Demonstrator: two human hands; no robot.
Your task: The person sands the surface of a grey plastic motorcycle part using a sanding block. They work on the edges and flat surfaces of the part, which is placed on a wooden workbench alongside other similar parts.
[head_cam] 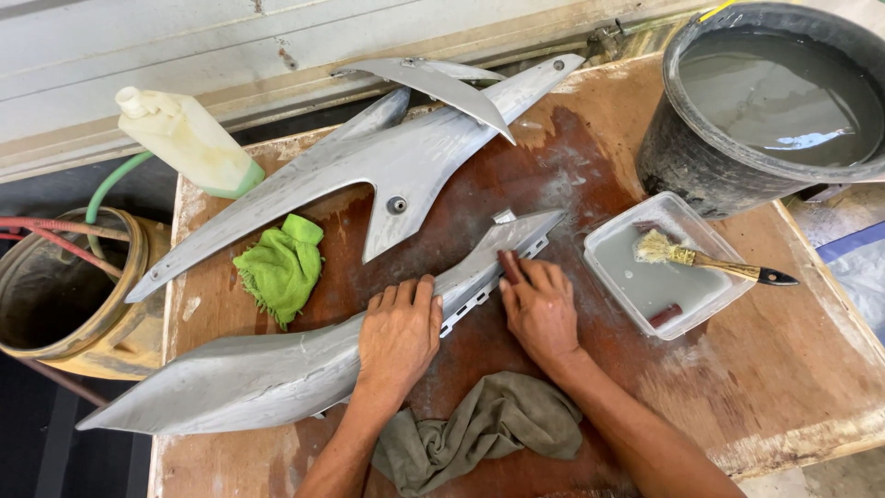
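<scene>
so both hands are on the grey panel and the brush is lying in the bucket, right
Not quite. Both the left hand and right hand are on the grey panel, but the brush lies across the clear tray, not in the bucket. The head view shows it.

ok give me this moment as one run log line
left hand: flat on grey panel | right hand: pressing small dark piece on panel's narrow end | nearby: green cloth, brush in tray
</scene>
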